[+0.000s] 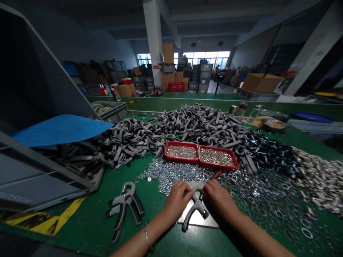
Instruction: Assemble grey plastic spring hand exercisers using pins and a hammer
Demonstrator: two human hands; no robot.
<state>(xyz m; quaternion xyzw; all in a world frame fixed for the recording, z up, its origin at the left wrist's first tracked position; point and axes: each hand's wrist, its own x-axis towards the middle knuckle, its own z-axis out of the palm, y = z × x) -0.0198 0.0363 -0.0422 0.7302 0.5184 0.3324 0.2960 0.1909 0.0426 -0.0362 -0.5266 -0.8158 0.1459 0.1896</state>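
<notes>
— As I see it from my remote station, a grey plastic hand-grip exerciser with two curved arms [197,208] lies on a flat grey metal plate [199,222], on the green table [88,228] close to the person's body.

— And the hands?

— Left hand [177,200]: fingers curled, pinching the exerciser's top from the left. Right hand [220,200]: fingers curled likewise, gripping the top from the right. Whether either also holds some small part, I cannot tell.

— Surroundings?

— Left of the hands, two assembled grey exercisers [125,208]. Just beyond the hands, a spread of small silver nuts [171,173]. Behind it, two red rectangular trays of silver parts [198,154]. Farther back, a heap of grey plastic handles [193,123]. To the right, loose silver rings [270,201].
</notes>
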